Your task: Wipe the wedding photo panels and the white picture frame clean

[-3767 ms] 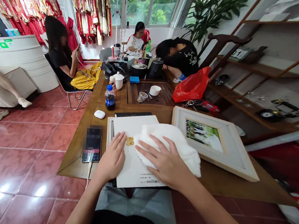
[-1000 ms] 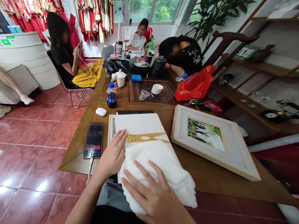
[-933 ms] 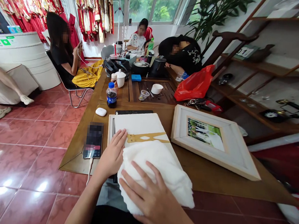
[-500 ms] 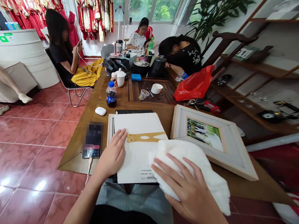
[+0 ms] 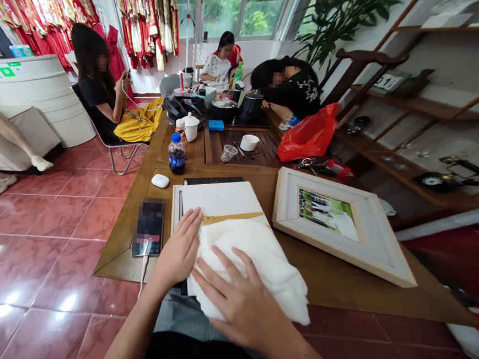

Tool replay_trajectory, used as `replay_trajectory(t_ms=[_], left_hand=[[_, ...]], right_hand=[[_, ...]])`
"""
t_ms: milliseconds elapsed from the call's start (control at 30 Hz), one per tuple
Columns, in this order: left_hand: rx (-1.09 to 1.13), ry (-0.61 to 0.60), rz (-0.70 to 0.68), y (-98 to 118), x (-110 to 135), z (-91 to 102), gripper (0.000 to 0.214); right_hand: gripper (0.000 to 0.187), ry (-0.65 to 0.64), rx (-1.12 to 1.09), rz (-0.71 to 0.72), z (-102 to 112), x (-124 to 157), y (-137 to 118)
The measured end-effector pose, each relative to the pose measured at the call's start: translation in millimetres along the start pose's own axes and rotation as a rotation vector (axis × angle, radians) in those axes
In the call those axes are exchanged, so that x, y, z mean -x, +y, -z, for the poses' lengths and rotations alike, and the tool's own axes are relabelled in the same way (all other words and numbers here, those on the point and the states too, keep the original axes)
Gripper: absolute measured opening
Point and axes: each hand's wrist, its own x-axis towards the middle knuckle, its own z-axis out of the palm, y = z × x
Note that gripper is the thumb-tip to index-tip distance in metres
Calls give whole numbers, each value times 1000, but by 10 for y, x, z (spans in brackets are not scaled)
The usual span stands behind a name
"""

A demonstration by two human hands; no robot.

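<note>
A white panel (image 5: 221, 198) lies on the table in front of me, crossed by a brown strip (image 5: 228, 217) and bordered at its left by a light frame edge. My left hand (image 5: 181, 248) rests flat on the panel's left side, fingers stretched out and holding nothing. My right hand (image 5: 238, 295) presses down on a bunched white cloth (image 5: 272, 259), its fingers spread over the top without closing round it. The cloth covers the lower part of the panel and hides the print there. To the right lies a picture frame (image 5: 339, 226) holding a photo.
A phone (image 5: 148, 227) with a cable, a white earbud case (image 5: 160, 180) and a cola bottle (image 5: 177, 153) stand at the left. Beyond are a white bowl (image 5: 249, 142), a red plastic bag (image 5: 309, 135) and a black kettle (image 5: 250, 108). Several people sit around the room.
My right hand has moved left with the white cloth, over the panel's lower part and close to my left hand. The left hand stays in place.
</note>
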Motion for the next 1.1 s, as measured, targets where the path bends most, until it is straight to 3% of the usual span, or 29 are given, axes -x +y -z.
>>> replay_trajectory(t_ms=[367, 800, 933, 1100], left_hand=[[-4, 12, 10, 16, 3, -13, 55], [-11, -1, -19, -7, 6, -3, 56], [-2, 14, -18, -13, 8, -17, 55], [4, 7, 14, 17, 3, -19, 55]], right_hand=[[48, 21, -60, -317, 32, 417, 445], [54, -35, -21, -141, -64, -58, 97], [56, -53, -50, -174, -59, 52, 179], [45, -21, -24, -320, -13, 300, 413]])
